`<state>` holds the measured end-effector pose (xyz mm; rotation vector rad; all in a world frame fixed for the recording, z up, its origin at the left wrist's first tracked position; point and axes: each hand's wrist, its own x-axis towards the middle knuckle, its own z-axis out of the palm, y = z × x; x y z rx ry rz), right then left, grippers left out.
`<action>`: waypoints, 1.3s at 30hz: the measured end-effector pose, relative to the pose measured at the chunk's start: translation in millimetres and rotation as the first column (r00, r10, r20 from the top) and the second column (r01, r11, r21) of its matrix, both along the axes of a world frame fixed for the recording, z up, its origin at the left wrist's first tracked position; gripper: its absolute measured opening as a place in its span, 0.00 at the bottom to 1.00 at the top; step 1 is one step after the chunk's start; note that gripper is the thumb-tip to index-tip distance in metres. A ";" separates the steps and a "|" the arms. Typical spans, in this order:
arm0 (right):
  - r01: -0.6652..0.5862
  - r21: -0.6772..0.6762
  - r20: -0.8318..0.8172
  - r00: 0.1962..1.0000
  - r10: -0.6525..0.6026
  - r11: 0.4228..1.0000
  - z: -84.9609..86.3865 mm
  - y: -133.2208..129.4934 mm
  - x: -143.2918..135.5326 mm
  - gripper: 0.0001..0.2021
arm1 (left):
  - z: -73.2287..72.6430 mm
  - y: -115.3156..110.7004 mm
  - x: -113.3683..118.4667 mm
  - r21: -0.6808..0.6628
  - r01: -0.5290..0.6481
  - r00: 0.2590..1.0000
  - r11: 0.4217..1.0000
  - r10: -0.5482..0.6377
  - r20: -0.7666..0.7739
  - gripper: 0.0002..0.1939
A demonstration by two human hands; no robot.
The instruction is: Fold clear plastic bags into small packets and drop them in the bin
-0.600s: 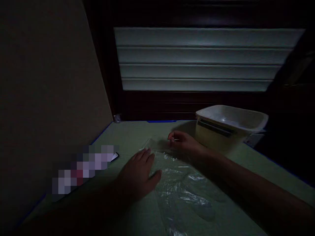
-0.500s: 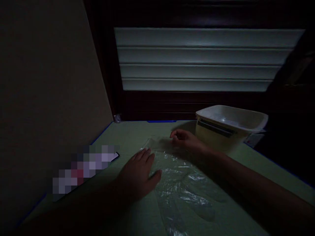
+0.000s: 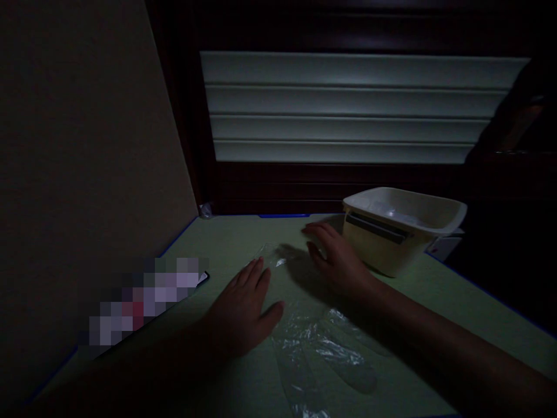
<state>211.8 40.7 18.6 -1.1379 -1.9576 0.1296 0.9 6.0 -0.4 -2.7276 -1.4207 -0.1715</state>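
A clear plastic glove (image 3: 343, 354) lies spread on the pale green tabletop, its fingers toward the near edge and its cuff end farther back. My left hand (image 3: 246, 305) rests palm down at the glove's left side, fingers apart and touching the plastic. Over the right part of the cuff end is my right hand (image 3: 333, 252), raised a little, with thumb and fingers apart and nothing between them. Its shadow falls on the plastic.
A cream bin (image 3: 374, 249) with clear plastic inside stands at the back right. A phone-like device (image 3: 202, 278), its screen blurred out, lies at the left. Behind the green table (image 3: 226, 232) is a slatted panel (image 3: 348, 104); a wall (image 3: 87, 145) rises at the left.
My right hand has opened from a closed finger pose and shifted slightly. The plastic near the cuff lies flatter. My left hand has hardly moved.
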 end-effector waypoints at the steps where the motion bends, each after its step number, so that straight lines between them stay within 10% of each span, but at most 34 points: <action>1: -0.032 0.003 0.043 0.999 0.032 0.999 -3.5 -4.7 -10.5 0.16 | -0.7 0.6 0.0 -0.004 -0.001 1.000 1.000 0.001 -0.013 0.33; 6: -0.085 -0.140 0.449 0.883 0.140 0.987 -25.5 -7.8 -35.0 0.24 | -5.4 3.7 0.3 0.003 -0.013 0.998 1.000 0.013 -0.063 0.35; 18: 0.178 -0.165 0.531 0.845 -0.065 0.970 -39.1 -24.1 50.2 0.27 | -5.7 5.2 -1.1 0.005 -0.003 0.998 1.000 0.003 -0.055 0.36; 24: 0.167 -0.085 0.475 0.873 -0.107 0.982 -13.3 -36.0 43.3 0.20 | -9.0 5.8 -2.8 0.082 -0.060 0.998 0.995 0.060 -0.001 0.35; 29: 0.024 -0.099 0.333 0.943 0.010 0.995 8.5 -48.3 7.7 0.16 | -2.6 0.3 -1.6 0.225 0.055 0.995 0.973 -0.071 0.065 0.31; 33: -0.110 -0.180 0.397 0.901 0.174 0.978 -1.2 -50.4 -14.9 0.25 | -1.6 0.4 -2.3 0.068 0.097 0.994 0.993 -0.100 0.039 0.32; 39: -0.060 -0.374 0.516 0.816 0.261 0.925 -15.8 -54.7 23.7 0.28 | 1.9 -0.7 -4.1 -0.052 0.077 0.997 0.996 -0.076 0.007 0.34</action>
